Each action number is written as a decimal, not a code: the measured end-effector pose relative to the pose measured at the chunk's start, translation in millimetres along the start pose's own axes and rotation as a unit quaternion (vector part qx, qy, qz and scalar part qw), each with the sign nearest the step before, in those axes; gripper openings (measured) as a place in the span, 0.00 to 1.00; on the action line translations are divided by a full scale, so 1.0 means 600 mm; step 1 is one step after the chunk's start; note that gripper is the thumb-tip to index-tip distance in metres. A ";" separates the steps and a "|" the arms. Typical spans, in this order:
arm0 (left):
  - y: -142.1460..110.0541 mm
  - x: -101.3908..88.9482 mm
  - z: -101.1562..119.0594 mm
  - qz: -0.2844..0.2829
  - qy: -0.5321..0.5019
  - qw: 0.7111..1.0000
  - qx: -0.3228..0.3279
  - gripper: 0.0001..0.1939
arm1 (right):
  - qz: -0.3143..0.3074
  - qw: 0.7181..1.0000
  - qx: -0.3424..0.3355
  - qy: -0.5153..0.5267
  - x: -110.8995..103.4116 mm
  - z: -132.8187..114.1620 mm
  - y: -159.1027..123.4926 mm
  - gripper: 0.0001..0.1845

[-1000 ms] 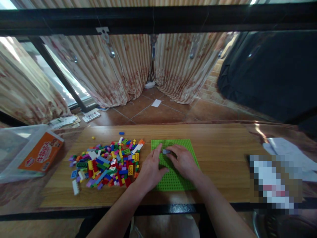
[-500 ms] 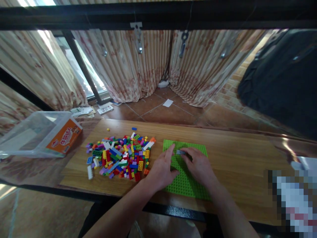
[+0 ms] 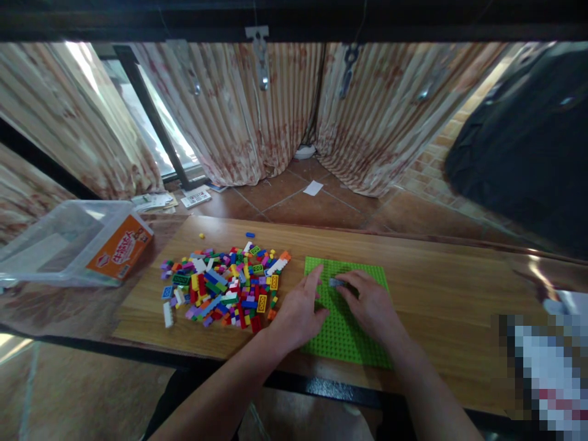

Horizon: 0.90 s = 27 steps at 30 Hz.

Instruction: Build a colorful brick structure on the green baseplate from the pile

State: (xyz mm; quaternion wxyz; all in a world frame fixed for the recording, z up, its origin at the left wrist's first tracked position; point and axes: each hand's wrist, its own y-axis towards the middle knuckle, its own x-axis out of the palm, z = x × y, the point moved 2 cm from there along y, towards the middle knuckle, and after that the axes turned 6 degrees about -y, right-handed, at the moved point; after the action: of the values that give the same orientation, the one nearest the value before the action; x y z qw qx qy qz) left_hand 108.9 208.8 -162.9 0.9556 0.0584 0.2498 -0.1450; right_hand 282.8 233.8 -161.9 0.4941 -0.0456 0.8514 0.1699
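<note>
the small grey brick (image 3: 335, 282) is pinched between thumb and fingers of the right hand (image 3: 371, 304), over the green baseplate (image 3: 351, 346); whether the two touch i cannot tell. the left hand (image 3: 297, 313), loosely spread with thumb apart, holds nothing visible, just left of the brick.

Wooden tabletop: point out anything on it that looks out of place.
A small yellow piece and a blue brick lie alone beyond the brick pile, looking like strays. Nothing about the green baseplate or the grey piece in the right hand looks odd.
</note>
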 end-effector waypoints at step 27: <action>0.001 -0.001 0.000 -0.011 0.009 1.000 -0.005 0.43 | -0.013 1.000 -0.007 -0.003 0.009 -0.003 0.003 0.12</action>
State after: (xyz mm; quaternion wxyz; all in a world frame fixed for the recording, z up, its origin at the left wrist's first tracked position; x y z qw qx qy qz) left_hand 108.5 209.4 -162.6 0.9520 0.0525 0.2594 -0.1536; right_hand 278.1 235.2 -165.0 0.4990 -0.0596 0.8479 0.1690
